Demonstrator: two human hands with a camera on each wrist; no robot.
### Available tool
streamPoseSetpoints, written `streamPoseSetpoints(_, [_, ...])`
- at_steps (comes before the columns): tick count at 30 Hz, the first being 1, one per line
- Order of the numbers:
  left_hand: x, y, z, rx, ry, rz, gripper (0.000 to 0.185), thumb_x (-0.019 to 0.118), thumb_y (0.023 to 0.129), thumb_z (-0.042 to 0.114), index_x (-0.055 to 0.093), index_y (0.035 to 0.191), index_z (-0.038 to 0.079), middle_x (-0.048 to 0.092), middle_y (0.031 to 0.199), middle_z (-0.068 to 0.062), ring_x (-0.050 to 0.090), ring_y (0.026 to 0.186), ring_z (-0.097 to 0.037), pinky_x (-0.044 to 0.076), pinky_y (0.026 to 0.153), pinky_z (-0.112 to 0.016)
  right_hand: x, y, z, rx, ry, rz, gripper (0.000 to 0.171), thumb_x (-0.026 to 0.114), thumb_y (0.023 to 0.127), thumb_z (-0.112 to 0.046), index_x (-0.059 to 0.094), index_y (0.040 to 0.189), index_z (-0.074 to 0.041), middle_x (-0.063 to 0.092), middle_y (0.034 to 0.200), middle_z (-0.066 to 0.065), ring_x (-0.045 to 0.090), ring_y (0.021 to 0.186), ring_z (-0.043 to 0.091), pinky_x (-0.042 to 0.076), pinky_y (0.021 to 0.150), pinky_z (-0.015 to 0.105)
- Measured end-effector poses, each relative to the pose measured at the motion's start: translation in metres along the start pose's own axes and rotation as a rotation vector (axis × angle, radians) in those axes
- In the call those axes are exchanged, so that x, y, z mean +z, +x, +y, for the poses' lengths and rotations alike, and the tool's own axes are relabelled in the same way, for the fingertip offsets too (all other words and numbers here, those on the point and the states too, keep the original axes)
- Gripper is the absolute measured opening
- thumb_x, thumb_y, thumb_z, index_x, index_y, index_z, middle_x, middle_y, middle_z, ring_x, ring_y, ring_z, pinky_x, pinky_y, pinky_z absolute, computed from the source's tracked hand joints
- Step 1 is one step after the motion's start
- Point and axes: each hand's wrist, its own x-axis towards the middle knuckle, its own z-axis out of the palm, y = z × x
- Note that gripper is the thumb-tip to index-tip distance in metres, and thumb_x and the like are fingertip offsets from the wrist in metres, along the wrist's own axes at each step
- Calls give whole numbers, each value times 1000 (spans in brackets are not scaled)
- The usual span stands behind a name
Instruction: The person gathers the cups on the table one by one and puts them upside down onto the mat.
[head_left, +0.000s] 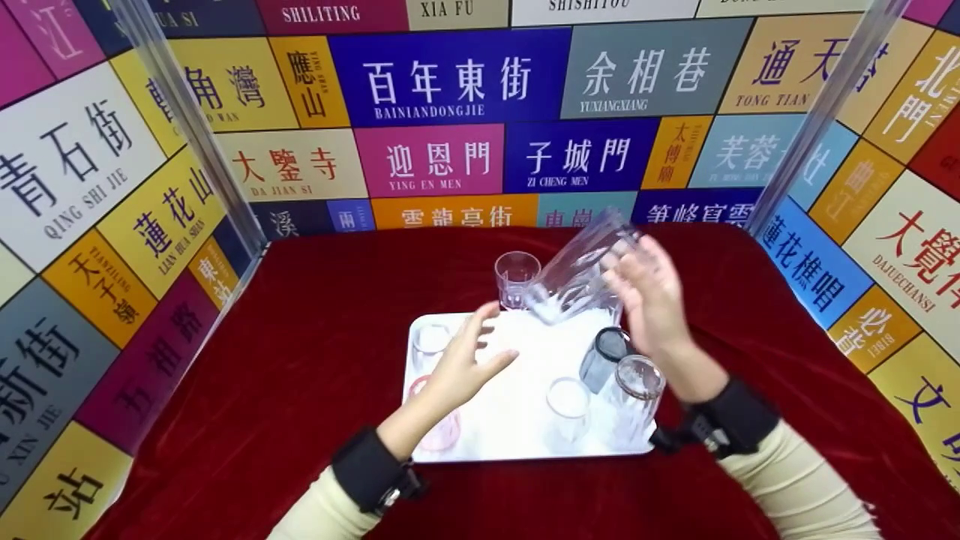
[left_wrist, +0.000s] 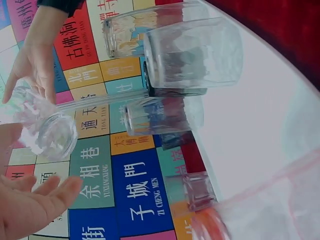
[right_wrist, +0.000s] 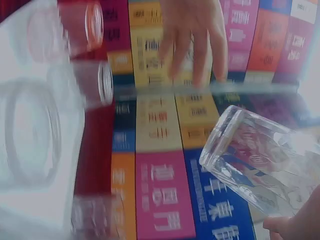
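My right hand [head_left: 656,296] holds a clear glass [head_left: 574,270] tilted above the back right part of the white tray [head_left: 517,420]. The thick base of this glass [right_wrist: 220,137] points toward my left hand in the right wrist view. Over the tray's left middle, my left hand [head_left: 465,367] is raised with its fingers spread, holding nothing. In the left wrist view its fingers [left_wrist: 60,200] are near the glass's round end but apart from it. Exactly where the right fingertips touch the glass is blurred.
A grey glass [head_left: 604,360], a brown-rimmed glass [head_left: 637,390] and a clear one [head_left: 568,409] stand at the tray's right. A pink glass [head_left: 436,431] and another clear glass [head_left: 431,341] are at its left. Behind the tray, a short glass [head_left: 517,277] stands on red cloth [head_left: 300,360].
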Motion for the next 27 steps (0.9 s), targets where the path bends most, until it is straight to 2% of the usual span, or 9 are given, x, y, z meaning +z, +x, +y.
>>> streamPoseSetpoints(5, [6, 10, 5, 1, -66, 68, 73, 61, 73, 33, 21, 131, 13, 32, 127, -8, 35, 113, -19, 36, 88, -34, 17, -19, 19, 52, 145, -25, 65, 54, 79, -12, 14, 129, 1, 39, 111, 15, 48, 94, 25, 39, 86, 35])
streamPoseSetpoints(9, [6, 9, 14, -25, -123, 104, 73, 64, 71, 26, 23, 130, 10, 33, 128, -9, 30, 117, -19, 30, 93, -36, 25, -27, 31, 99, 226, -44, 68, 57, 77, -16, 16, 128, 0, 37, 114, 18, 46, 99, 28, 38, 85, 35])
streamPoseSetpoints(14, [1, 4, 29, -21, -190, 156, 68, 66, 69, 17, 29, 124, 1, 39, 123, -13, 38, 111, -24, 33, 90, -35, 30, -32, 39, 113, 276, -85, 83, 62, 74, -20, 5, 131, -1, 20, 127, 27, 29, 111, 38, 24, 95, 42])
streamPoseSetpoints(17, [1, 3, 30, -11, -210, 172, 66, 67, 69, 15, 31, 123, -1, 40, 121, -15, 41, 108, -23, 36, 88, -34, 30, -33, 43, 116, 296, -90, 86, 63, 73, -22, 3, 131, -2, 16, 129, 28, 24, 114, 40, 19, 97, 45])
streamPoseSetpoints(23, [-3, 3, 29, 10, -242, 183, 64, 66, 68, 13, 32, 121, -2, 41, 120, -16, 41, 107, -22, 36, 88, -29, 28, -34, 46, 162, 340, -99, 86, 61, 75, -23, -1, 131, -2, 18, 131, 25, 24, 118, 37, 24, 96, 40])
streamPoseSetpoints(27, [-8, 4, 31, 6, -310, 192, 62, 67, 68, 10, 35, 120, 0, 42, 118, -14, 43, 105, -24, 39, 85, -29, 25, -37, 46, 198, 358, -136, 78, 54, 80, -21, -1, 132, -1, 21, 131, 24, 24, 119, 34, 23, 98, 37])
